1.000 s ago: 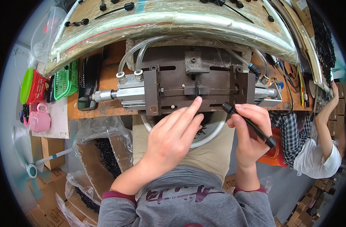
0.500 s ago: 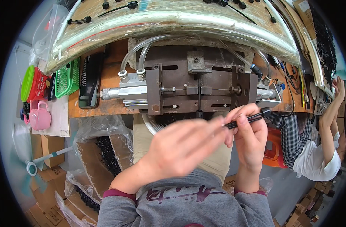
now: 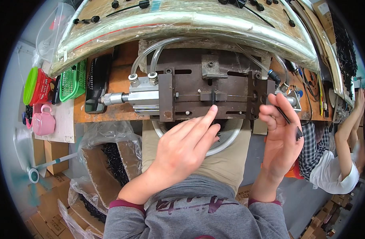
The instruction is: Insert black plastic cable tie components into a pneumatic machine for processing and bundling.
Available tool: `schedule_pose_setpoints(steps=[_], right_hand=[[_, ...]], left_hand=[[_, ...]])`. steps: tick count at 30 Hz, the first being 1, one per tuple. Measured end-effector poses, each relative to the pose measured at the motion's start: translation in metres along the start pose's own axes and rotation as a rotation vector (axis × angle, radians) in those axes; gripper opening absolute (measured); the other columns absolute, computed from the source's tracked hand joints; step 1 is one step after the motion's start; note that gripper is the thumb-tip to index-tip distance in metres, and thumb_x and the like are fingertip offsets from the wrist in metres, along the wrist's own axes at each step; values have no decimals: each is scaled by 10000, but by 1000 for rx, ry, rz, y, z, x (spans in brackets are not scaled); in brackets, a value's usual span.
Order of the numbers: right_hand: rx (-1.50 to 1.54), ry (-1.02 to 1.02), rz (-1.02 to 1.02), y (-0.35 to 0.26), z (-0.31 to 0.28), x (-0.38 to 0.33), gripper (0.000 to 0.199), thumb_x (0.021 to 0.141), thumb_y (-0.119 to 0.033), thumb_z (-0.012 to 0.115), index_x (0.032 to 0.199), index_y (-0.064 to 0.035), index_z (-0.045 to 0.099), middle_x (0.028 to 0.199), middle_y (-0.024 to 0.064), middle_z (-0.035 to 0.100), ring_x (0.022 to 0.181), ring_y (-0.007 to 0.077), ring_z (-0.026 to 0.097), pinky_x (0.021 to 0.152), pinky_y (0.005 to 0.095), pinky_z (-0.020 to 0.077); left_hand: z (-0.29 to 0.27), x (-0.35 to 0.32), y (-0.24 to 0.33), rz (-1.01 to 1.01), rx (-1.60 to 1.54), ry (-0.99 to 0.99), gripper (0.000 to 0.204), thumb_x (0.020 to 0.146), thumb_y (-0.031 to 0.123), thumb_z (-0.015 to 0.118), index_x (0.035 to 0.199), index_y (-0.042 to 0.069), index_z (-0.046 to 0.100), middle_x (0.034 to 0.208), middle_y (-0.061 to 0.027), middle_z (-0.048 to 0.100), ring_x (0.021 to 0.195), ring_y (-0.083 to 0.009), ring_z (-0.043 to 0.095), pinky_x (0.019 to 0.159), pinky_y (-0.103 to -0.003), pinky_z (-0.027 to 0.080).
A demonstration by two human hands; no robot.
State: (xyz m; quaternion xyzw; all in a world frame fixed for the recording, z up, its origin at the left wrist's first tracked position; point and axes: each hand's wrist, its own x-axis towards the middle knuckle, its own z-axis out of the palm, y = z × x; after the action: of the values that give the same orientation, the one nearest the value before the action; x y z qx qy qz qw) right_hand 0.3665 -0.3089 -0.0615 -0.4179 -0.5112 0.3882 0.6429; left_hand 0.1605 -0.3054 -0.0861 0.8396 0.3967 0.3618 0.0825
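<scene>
My left hand (image 3: pixel 186 141) reaches over the front of a dark brown metal jig (image 3: pixel 190 109). Its index finger is stretched out, the tip at the lower end of a small black part (image 3: pixel 214 96) standing in the middle block. Just under that finger is the thumb. My right hand (image 3: pixel 282 137) is raised at the jig's right end, palm partly turned up, with a thin black rod (image 3: pixel 285 115) lying across its fingers. A wider black end (image 3: pixel 299 133) shows by the thumb side. How the fingers grip the rod is partly hidden.
Silver air cylinders (image 3: pixel 144 99) with clear hoses (image 3: pixel 144 55) flank the jig. Behind stands a plastic-wrapped board (image 3: pixel 182 24) bearing black parts. At left are a phone (image 3: pixel 98 85), green basket (image 3: pixel 72 85) and pink cup (image 3: pixel 44 121). Another person (image 3: pixel 336 171) works at far right.
My left hand has moved away from my right hand to the jig's middle. My right hand has shifted right and opened somewhat, keeping the rod. The jig's left-hand bolt has drawn back outward.
</scene>
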Motion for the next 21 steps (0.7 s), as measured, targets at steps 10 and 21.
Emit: schedule_pose_setpoints(steps=[10, 21], right_hand=[[37, -39, -44, -8, 9, -9, 493, 928, -241, 688, 1235, 67, 455, 1336, 344, 499, 1191, 397, 604, 970, 406, 532], [-728, -357, -290, 16, 12, -15, 272, 726, 32, 779, 977, 27, 672, 1297, 219, 603, 1042, 322, 677, 832, 375, 584]], left_hand=[[7, 10, -3, -61, 155, -98, 262, 700, 131, 807, 930, 47, 712, 1282, -122, 655, 671, -181, 663, 607, -282, 526], [-76, 87, -58, 25, 238, 334, 256, 793, 154, 806, 1014, 42, 742, 960, -78, 734, 761, -172, 666, 674, -267, 518]])
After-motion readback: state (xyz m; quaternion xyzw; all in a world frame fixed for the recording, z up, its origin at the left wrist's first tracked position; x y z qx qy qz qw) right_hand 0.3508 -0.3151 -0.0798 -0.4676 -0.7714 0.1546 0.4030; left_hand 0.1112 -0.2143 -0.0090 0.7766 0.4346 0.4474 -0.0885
